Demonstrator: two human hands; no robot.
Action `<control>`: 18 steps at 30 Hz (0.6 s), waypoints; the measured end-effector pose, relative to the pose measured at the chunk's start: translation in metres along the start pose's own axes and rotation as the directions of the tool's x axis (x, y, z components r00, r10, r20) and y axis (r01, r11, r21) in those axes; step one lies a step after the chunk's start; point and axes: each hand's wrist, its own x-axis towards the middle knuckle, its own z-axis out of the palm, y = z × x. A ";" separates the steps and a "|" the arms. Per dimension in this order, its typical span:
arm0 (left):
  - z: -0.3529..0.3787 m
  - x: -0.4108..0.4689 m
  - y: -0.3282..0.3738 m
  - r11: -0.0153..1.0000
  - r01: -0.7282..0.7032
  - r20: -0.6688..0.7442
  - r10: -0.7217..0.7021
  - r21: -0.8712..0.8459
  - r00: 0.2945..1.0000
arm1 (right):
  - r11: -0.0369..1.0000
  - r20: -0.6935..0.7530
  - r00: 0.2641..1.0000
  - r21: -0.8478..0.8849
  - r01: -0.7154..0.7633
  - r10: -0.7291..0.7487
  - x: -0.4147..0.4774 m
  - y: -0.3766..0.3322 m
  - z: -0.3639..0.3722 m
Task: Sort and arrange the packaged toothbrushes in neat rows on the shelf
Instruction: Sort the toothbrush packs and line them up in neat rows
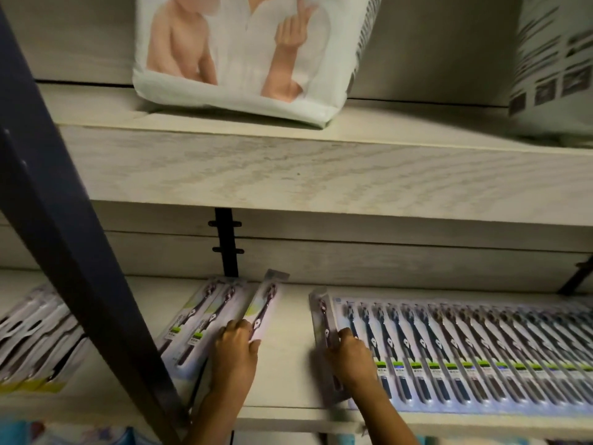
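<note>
Toothbrush pack [323, 316] gripped by right hand [349, 356], slanted pack [264, 300] in left hand [236, 346]

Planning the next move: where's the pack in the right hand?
Head view, lower shelf, centre-right: the pack is at the left end of the long row, in the right hand.

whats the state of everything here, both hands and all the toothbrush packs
left hand: grips the loose pack's lower end
loose pack: flat, slanted, poking back past the two packs beside it
right hand: grips the end pack
end pack: askew at the long row's left end
long row: neat, overlapping, lying flat
white bag: upright on the upper shelf
</note>
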 end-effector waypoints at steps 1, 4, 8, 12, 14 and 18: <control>-0.002 -0.001 0.002 1.000 0.003 -0.009 -0.003 -0.003 1.000 | 1.000 -0.006 1.000 -0.029 -0.011 0.011 -0.001 0.001 0.001; -0.009 -0.003 0.010 0.996 0.026 0.030 -0.029 0.081 0.999 | 0.995 -0.007 0.999 -0.095 -0.033 0.032 -0.005 0.004 0.007; -0.009 -0.004 0.014 0.997 0.040 0.034 -0.042 0.069 0.999 | 0.984 -0.029 1.000 -0.176 -0.010 0.005 -0.011 0.004 0.011; -0.011 -0.003 0.015 0.997 0.046 0.033 -0.048 0.055 0.998 | 0.979 -0.041 0.999 -0.203 -0.003 -0.006 -0.016 0.006 0.013; -0.011 -0.003 0.016 0.998 0.050 0.021 -0.050 0.029 0.999 | 0.978 -0.057 0.998 -0.206 -0.013 0.001 -0.016 0.009 0.013; -0.013 -0.007 0.022 0.998 0.021 -0.018 -0.022 -0.056 1.000 | 0.976 -0.128 0.992 -0.215 -0.042 0.015 -0.016 0.008 0.010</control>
